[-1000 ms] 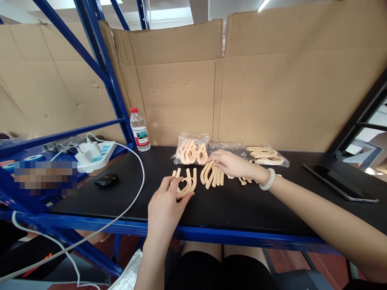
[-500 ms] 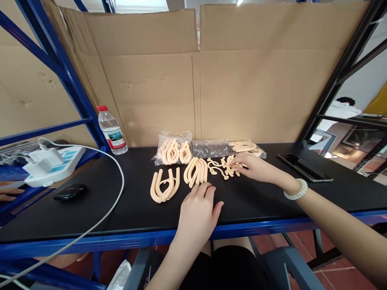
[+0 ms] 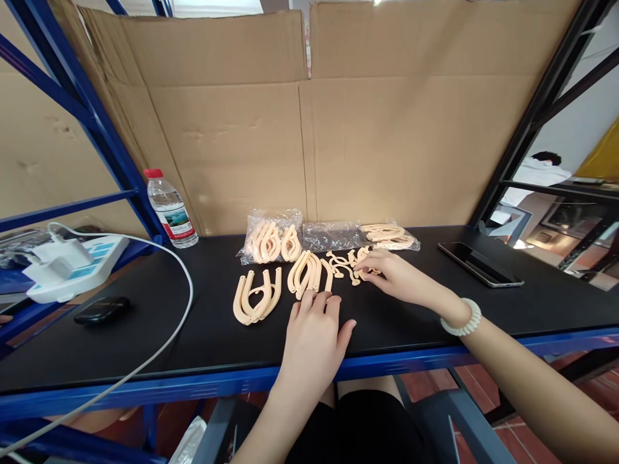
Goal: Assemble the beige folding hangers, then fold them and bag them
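My left hand (image 3: 316, 332) rests palm down near the table's front edge, thumb apart and fingertips at the near ends of several curved cream-coloured strips (image 3: 304, 274). It holds nothing that I can see. My right hand (image 3: 399, 277) reaches in from the right, its fingers stretched over a pile of small cream pieces with rounded ends (image 3: 344, 265). The hand itself hides part of that pile. Left of the strips lie nested U-shaped cream pieces (image 3: 256, 299). Behind them sits a clear bag of looped cream pieces (image 3: 272, 238).
A flat clear plastic bag (image 3: 331, 236) and bagged cream strips (image 3: 389, 235) lie along the cardboard wall (image 3: 232, 142). On the right is a phone (image 3: 478, 264). A water bottle (image 3: 171, 212), black mouse (image 3: 102, 310), white cable (image 3: 188, 303) and power strip (image 3: 91, 264) are leftward.
My right hand has shifted slightly left over the small pieces. The rightmost curved strip now stands a little apart from its group. The whole view has moved slightly.
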Tool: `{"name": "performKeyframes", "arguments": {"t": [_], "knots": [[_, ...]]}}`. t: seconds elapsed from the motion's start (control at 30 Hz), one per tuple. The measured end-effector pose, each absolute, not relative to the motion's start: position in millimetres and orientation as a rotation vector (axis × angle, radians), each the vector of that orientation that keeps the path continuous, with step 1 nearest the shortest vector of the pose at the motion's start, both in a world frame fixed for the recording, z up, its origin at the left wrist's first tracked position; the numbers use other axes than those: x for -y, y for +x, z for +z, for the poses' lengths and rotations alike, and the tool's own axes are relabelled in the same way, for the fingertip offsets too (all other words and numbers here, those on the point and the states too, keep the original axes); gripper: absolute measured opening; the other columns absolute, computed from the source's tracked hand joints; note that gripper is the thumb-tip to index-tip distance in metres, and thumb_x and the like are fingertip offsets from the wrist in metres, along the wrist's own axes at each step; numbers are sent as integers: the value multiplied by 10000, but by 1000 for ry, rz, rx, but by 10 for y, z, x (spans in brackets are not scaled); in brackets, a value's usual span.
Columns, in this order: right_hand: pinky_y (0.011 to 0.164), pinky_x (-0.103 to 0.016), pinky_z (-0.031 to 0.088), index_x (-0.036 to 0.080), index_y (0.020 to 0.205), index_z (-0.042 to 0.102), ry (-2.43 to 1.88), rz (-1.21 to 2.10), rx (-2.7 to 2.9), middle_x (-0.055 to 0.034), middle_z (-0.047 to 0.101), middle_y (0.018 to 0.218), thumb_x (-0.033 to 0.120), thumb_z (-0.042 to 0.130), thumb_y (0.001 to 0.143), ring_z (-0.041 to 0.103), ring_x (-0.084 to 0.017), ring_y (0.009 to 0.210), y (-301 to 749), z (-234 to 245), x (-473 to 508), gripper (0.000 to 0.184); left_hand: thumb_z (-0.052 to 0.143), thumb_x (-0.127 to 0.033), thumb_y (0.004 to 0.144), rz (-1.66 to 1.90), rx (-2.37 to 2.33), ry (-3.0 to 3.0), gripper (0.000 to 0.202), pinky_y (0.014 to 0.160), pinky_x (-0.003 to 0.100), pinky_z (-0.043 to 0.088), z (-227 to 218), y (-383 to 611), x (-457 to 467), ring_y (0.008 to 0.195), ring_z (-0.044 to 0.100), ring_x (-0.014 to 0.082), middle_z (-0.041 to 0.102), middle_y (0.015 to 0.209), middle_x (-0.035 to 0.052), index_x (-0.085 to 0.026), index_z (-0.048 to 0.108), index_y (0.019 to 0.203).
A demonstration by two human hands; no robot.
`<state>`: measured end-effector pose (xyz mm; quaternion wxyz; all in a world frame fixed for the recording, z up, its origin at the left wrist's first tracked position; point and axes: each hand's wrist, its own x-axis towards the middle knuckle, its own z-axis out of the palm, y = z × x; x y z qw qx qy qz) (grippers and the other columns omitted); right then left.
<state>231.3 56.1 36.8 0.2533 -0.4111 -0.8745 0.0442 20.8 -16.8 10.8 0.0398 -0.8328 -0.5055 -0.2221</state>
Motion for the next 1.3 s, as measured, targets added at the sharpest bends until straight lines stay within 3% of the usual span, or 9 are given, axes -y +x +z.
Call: {"name": "performKeyframes", "arguments": {"t": [0.3,0.43,0.57,0.7,0.87,0.97,1.07,1.17,1.3], "knots": [[898,-432,493,126,1119,653,-1272,-52,2495,-139,622,1064,66,473,908,582,-278,1027,2143,239,-186,284,544,-124,867,-1096,1418,-2562,215,780,398,530,-91,104,357,897,629,240,665,974,73,-181,565,1073],[898,-421,507,155,1136,643,-1269,48,2463,-113,619,1081,95,469,925,588,-254,1006,2137,223,-98,280,579,-101,828,-1164,1485,-2497,225,693,368,542,-95,64,303,780,627,221,649,894,52,-189,566,1035],[937,-435,497,164,1195,609,-1299,136,2364,-109,622,1109,120,464,937,578,-252,1051,2130,214,-37,300,623,-127,797,-1130,1546,-2441,206,674,386,548,-82,86,255,777,625,243,660,859,58,-176,593,995],[950,-451,489,159,1212,602,-1319,133,2320,-117,617,1123,131,475,933,572,-265,1084,2093,198,10,308,568,-93,795,-1191,1624,-2460,171,631,361,546,-77,65,248,685,624,207,671,806,38,-185,626,927],[927,-420,494,185,1194,605,-1323,194,2219,-103,614,1115,141,491,926,595,-247,1056,2108,164,12,294,628,-224,814,-1841,1913,-2324,153,702,307,588,-9,-137,296,708,688,171,705,830,37,-175,670,953],[824,-376,519,193,1125,626,-1331,219,2111,-77,629,1022,144,503,916,627,-215,906,2117,129,-10,248,739,-287,745,-2401,2010,-2124,192,735,255,599,62,-275,312,758,714,167,716,829,30,-169,692,887],[700,-314,520,198,1141,606,-1268,235,1952,-41,635,931,141,511,907,601,-163,728,2066,105,-8,259,794,-304,694,-2821,1979,-1877,219,679,215,605,109,-347,301,706,715,150,705,792,14,-158,695,823],[664,-301,509,211,1293,512,-1186,137,1797,-22,615,886,150,528,902,546,-150,658,1954,117,36,396,806,-302,686,-2995,1941,-1737,210,642,205,607,119,-319,293,666,713,143,695,757,2,-153,683,768],[793,-358,512,218,1372,452,-1117,-28,1892,-80,557,1019,198,617,871,564,-209,868,1776,165,104,528,791,-245,706,-2949,1834,-1751,154,643,196,603,98,-114,335,658,713,138,693,713,-2,-157,671,744]]}}
